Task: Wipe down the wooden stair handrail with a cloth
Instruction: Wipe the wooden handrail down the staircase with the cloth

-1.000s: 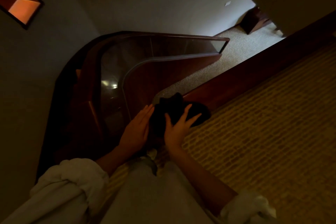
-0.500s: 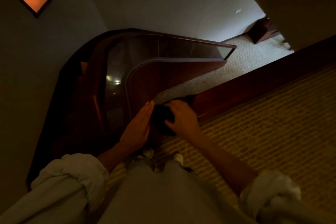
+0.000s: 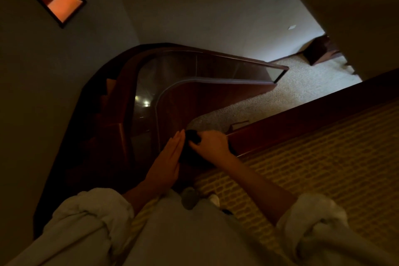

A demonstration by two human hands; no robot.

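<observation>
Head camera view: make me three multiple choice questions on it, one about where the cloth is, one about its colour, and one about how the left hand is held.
1. Where is the cloth?
A) in a bucket
B) under the right hand at the near end of the wooden handrail
C) on a table

2. What colour is the cloth?
A) white
B) yellow
C) black

3. How is the left hand held?
A) flat, with straight fingers
B) in a fist
C) out of view

Answers:
1 B, the right hand's fingers curl over it at the rail's end.
2 C, it shows as a black bundle.
3 A, its straight fingers lie alongside the cloth.
</observation>
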